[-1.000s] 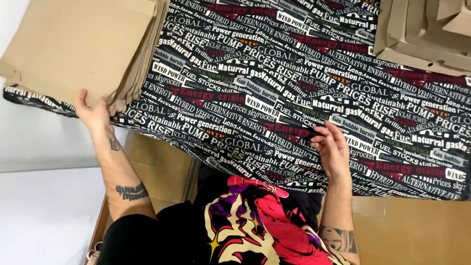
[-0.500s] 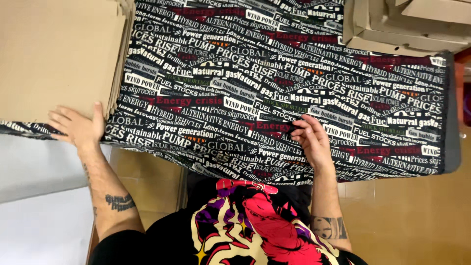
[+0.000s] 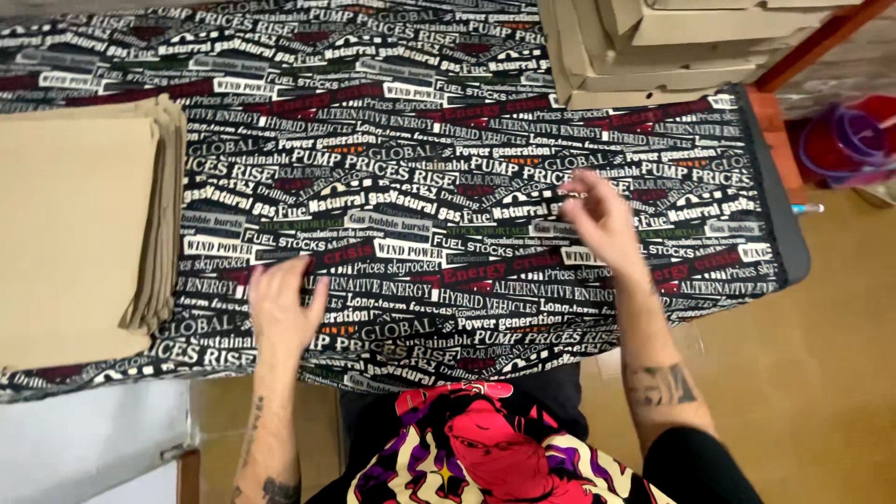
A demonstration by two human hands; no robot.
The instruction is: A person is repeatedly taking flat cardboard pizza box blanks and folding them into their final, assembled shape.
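Note:
A black cloth printed all over with white and red lettering covers the table in front of me. My left hand lies on it near the front edge, fingers slightly apart, holding nothing. My right hand hovers over the cloth right of centre, fingers loosely curled and blurred, with nothing visible in it. A stack of flat brown cardboard sheets lies on the cloth to the left of my left hand, apart from it.
Several folded cardboard boxes are stacked at the back right of the table. A red and purple plastic object sits on the tan floor to the right. A pale surface shows at the lower left.
My left hand has left the cardboard stack's edge and come right onto the cloth. My right hand has lifted and moved away from me. The view has shifted to the right.

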